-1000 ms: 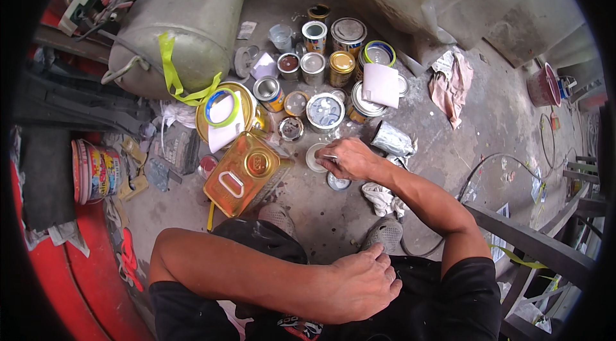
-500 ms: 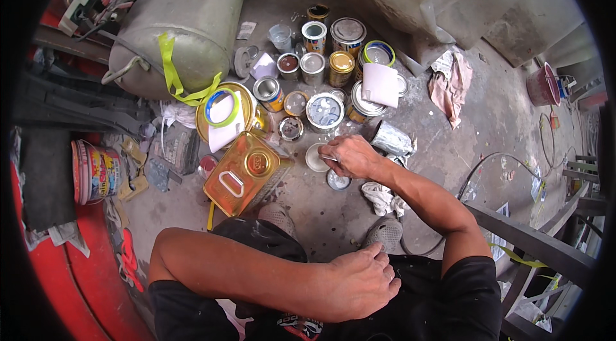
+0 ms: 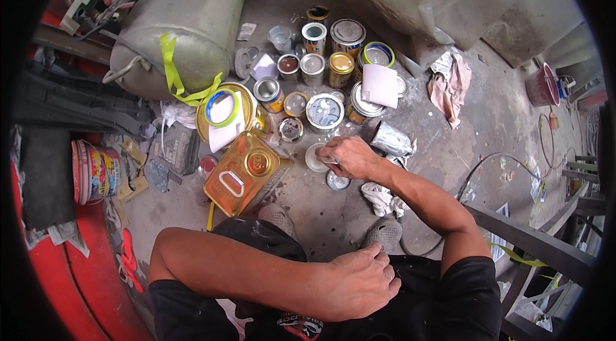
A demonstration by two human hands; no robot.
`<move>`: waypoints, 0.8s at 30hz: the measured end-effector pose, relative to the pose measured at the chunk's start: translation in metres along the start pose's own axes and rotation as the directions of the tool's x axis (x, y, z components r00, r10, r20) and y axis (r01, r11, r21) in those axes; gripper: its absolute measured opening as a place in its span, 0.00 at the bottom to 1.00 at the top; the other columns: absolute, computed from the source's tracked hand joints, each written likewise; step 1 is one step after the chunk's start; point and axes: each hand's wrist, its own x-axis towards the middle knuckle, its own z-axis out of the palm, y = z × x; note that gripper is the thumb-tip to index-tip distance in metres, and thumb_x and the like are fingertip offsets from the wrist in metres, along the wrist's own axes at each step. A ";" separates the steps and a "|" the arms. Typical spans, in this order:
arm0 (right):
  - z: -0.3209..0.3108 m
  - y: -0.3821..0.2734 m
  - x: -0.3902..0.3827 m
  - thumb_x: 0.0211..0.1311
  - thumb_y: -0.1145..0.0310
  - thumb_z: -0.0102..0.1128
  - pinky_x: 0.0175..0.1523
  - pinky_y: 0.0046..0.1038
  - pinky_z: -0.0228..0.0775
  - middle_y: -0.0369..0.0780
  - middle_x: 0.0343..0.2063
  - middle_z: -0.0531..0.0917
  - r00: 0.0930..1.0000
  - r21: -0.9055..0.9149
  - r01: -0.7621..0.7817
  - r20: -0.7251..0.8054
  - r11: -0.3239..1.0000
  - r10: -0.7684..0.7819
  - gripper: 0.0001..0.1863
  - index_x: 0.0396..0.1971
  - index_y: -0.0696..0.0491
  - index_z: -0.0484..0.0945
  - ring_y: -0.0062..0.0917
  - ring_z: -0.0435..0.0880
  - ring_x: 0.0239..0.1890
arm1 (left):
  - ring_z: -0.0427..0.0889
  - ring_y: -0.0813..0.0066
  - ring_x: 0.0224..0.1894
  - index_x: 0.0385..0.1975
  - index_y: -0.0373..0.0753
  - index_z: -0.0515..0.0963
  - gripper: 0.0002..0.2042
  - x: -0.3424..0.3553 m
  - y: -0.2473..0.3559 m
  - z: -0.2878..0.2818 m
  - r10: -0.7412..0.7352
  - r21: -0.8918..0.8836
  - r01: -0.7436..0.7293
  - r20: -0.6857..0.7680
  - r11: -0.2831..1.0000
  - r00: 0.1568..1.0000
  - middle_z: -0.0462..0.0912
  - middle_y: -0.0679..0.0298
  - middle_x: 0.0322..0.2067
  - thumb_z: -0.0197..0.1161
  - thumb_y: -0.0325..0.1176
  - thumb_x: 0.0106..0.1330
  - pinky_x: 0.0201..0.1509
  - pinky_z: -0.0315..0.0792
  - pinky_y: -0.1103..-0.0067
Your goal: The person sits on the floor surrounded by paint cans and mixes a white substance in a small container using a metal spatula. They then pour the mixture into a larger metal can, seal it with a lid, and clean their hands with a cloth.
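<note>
My right hand [image 3: 350, 156] reaches forward to the concrete floor, fingers pinched on a small pale object at the edge of a small round white-topped can [image 3: 314, 158]. What the object is I cannot tell. A small round lid [image 3: 337, 180] lies just below that hand. My left hand [image 3: 362, 282] rests flat on my dark clothing near my knee, holding nothing, with the forearm lying across my body. A gold rectangular tin [image 3: 244, 173] with a handle and a round cap lies left of the right hand.
Several small paint cans [image 3: 325, 112] stand in a cluster ahead, one under a white paper [image 3: 380, 84]. A grey tank [image 3: 192, 20] with a yellow strap lies upper left. Rags [image 3: 452, 81], crumpled foil [image 3: 391, 140], a colourful bucket [image 3: 96, 171] and a hose [image 3: 487, 161] surround me.
My right hand has shifted very slightly over the small can. My left hand stays at rest.
</note>
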 end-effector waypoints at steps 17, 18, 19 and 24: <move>0.003 -0.003 0.001 0.58 0.69 0.63 0.39 0.47 0.78 0.46 0.31 0.84 0.998 0.035 -0.066 0.026 0.997 0.065 0.11 0.42 0.51 0.81 0.48 0.85 0.35 | 0.83 0.58 0.50 0.58 0.31 0.77 0.22 0.002 0.001 0.003 -0.009 0.020 0.009 0.002 1.000 1.000 0.84 0.54 0.42 0.54 0.35 0.68 0.65 0.70 0.59; 0.002 -0.002 0.001 0.57 0.68 0.63 0.41 0.47 0.79 0.47 0.34 0.86 0.997 0.008 -0.070 0.036 0.997 0.070 0.14 0.44 0.51 0.81 0.48 0.86 0.37 | 0.83 0.58 0.50 0.58 0.31 0.77 0.22 0.002 0.001 0.004 -0.010 0.017 0.010 0.001 1.000 1.000 0.84 0.54 0.42 0.54 0.35 0.68 0.65 0.70 0.59; 0.000 -0.001 0.001 0.57 0.68 0.63 0.41 0.47 0.79 0.47 0.34 0.86 0.996 -0.010 -0.069 0.064 0.998 0.069 0.14 0.44 0.51 0.81 0.48 0.86 0.37 | 0.83 0.58 0.50 0.58 0.31 0.77 0.22 0.003 0.000 0.005 -0.010 0.015 0.010 -0.001 1.000 1.000 0.84 0.53 0.42 0.54 0.35 0.68 0.66 0.70 0.59; -0.002 -0.005 0.004 0.59 0.68 0.62 0.42 0.47 0.79 0.46 0.36 0.87 0.992 0.082 -0.117 0.059 0.990 0.112 0.13 0.44 0.51 0.81 0.48 0.86 0.37 | 0.83 0.57 0.51 0.59 0.31 0.77 0.22 0.003 -0.001 0.003 -0.012 0.012 0.012 0.005 1.000 1.000 0.84 0.53 0.43 0.54 0.35 0.68 0.66 0.70 0.59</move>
